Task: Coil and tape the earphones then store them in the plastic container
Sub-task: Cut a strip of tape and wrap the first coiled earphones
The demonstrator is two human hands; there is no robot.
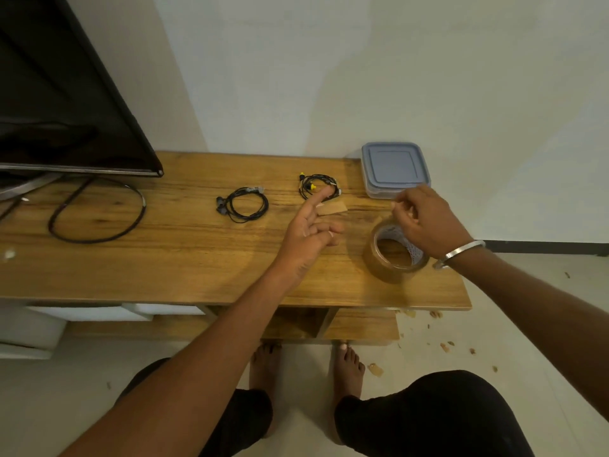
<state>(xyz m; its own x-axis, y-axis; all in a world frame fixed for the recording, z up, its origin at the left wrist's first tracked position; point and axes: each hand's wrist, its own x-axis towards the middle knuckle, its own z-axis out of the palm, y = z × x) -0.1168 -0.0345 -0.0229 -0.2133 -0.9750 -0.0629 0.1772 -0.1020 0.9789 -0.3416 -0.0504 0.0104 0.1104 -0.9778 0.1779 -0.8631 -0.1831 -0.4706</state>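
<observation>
Two coiled black earphones lie on the wooden table (184,258): one with grey buds (245,204) at the middle, one with yellow buds (314,185) further right. A strip of brown tape (331,208) hangs from the extended index finger of my left hand (309,225), just in front of the yellow-bud earphones. My right hand (425,219) hovers over the brown tape roll (393,255), fingers pinched together; whether they hold anything is unclear. The plastic container (395,169) with a grey-blue lid sits closed at the back right.
A dark TV screen (62,94) stands at the back left, with a black cable loop (99,212) on the table below it. A white wall rises behind. Scraps of tape (375,369) litter the floor near my bare feet.
</observation>
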